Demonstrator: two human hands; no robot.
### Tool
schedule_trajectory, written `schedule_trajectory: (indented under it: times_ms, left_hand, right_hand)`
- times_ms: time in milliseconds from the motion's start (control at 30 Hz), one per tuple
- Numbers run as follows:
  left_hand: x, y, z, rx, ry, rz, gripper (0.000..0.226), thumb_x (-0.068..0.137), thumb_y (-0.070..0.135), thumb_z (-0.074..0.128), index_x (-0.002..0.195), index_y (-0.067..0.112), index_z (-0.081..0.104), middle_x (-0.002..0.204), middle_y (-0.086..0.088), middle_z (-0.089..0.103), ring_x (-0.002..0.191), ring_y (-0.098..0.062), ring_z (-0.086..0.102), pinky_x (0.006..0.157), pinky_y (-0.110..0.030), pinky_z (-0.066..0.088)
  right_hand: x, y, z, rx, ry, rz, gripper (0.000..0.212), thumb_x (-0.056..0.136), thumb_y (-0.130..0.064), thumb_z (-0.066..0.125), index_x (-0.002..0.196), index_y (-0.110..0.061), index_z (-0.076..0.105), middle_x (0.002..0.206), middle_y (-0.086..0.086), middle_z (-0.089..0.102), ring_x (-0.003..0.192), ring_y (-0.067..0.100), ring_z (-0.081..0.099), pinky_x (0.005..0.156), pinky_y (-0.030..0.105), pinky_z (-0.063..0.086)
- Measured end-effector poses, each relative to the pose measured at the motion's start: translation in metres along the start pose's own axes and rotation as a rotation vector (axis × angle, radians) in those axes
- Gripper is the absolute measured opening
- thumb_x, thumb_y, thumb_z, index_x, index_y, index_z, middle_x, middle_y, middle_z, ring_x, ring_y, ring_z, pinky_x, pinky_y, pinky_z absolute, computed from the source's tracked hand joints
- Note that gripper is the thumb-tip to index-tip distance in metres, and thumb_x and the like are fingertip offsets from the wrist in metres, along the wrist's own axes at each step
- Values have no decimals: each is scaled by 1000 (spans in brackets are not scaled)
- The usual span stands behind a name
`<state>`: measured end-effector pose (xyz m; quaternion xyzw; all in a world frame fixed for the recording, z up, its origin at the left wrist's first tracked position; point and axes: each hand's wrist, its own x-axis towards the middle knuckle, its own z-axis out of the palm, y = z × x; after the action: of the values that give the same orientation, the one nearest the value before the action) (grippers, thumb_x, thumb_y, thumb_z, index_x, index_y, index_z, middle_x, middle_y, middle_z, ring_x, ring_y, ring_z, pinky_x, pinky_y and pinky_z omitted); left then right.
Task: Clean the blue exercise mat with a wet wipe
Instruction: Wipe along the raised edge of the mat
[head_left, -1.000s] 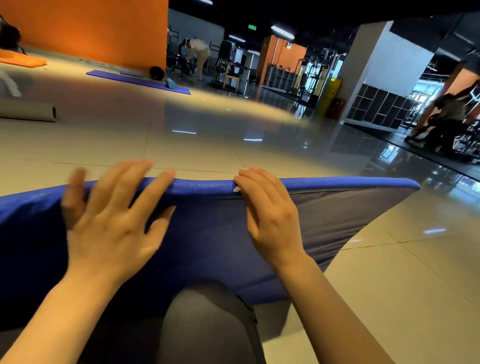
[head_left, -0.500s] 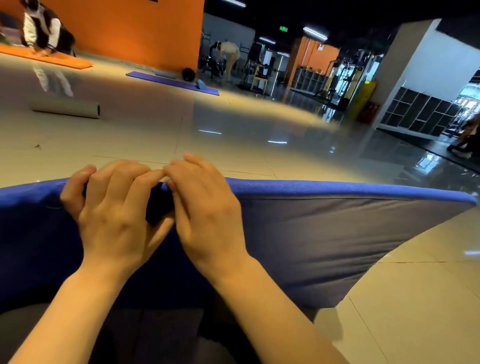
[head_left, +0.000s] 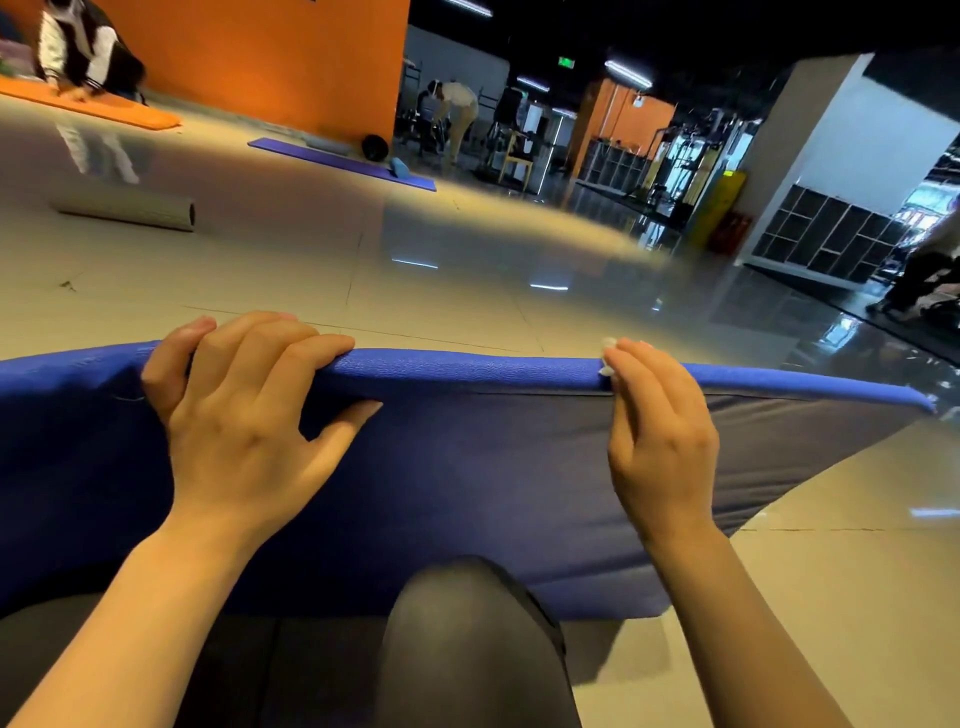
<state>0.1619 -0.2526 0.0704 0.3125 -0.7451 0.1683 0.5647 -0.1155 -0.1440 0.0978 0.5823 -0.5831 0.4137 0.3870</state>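
Right hand (head_left: 662, 441) slid right from beside left hand (head_left: 244, 415), fingers pinching wet wipe (head_left: 607, 356) onto blue mat (head_left: 467, 467) top edge; left fingers curled over same edge, gripping.

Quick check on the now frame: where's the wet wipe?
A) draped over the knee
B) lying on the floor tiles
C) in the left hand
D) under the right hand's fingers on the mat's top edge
D: a bit of white wet wipe pokes out from under the right hand, whose fingers curl over the top edge of the blue mat; the left hand grips that edge with no wipe showing.
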Motion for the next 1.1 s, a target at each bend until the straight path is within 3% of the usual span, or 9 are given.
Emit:
schedule_trajectory:
  times_ms: [167,267,433,567,700,833,900,1000,1100]
  left_hand:
    - [1,-6,-6,14,-101,5,46,85,36,63,122,8,61,119,-14,58,119,-34,46,99,-57,40]
    - [-6,-12,-9,95,-141,25,52,86,31,64,135,17,52,129,-7,49,128,-30,39,100,-65,40]
    - [-27,-29,-28,148,-173,-256,65,84,49,55,143,25,39,146,-10,36,138,-42,35,107,-67,32]
    - [-10,-50,-20,127,-272,-371,40,82,44,57,117,26,51,113,-9,51,108,-41,49,92,-68,40]
    - [54,-75,8,302,-93,-191,30,79,22,69,101,14,50,94,-15,52,95,-38,43,81,-76,39]
    - [141,-98,4,213,54,-243,22,86,33,56,94,12,54,88,-24,55,84,-48,54,74,-72,42]
    - [157,-96,3,141,148,-96,19,93,28,56,96,9,52,91,-25,56,84,-49,55,74,-71,44]
    - [139,-104,22,250,297,184,18,94,17,64,103,11,50,103,-13,53,93,-41,53,80,-72,45]
    - [75,-108,55,307,169,205,16,88,7,61,101,14,53,99,-10,60,94,-35,53,98,-56,30]
  right_hand:
    - [4,-22,13,53,-64,-19,35,95,-28,56,114,-1,68,115,11,67,120,30,53,108,36,36]
    - [13,-14,11,-37,-181,-132,42,84,-38,65,117,-11,68,110,6,65,111,31,55,95,42,40]
    - [34,-7,17,-39,-285,-139,30,70,-31,71,93,-14,62,90,1,60,85,28,51,70,38,37]
    - [52,-4,43,-22,-282,-73,23,63,-23,68,77,-12,55,77,3,55,70,30,50,58,35,32]
    - [97,-11,77,-101,-142,-94,23,55,-10,66,74,-9,51,73,9,51,68,31,48,60,34,22]
    - [174,-16,73,-85,252,-180,27,57,4,71,73,-4,51,74,13,50,74,23,32,64,33,13]
    - [188,-10,68,-35,322,-212,20,66,3,70,75,-2,53,76,15,52,78,23,33,66,33,16]
    - [160,13,84,17,233,-225,20,73,-5,70,78,-5,50,77,16,51,78,24,34,66,34,19]
    - [93,41,115,16,-96,-268,20,74,-15,61,81,-14,43,75,11,49,72,24,35,63,36,24]
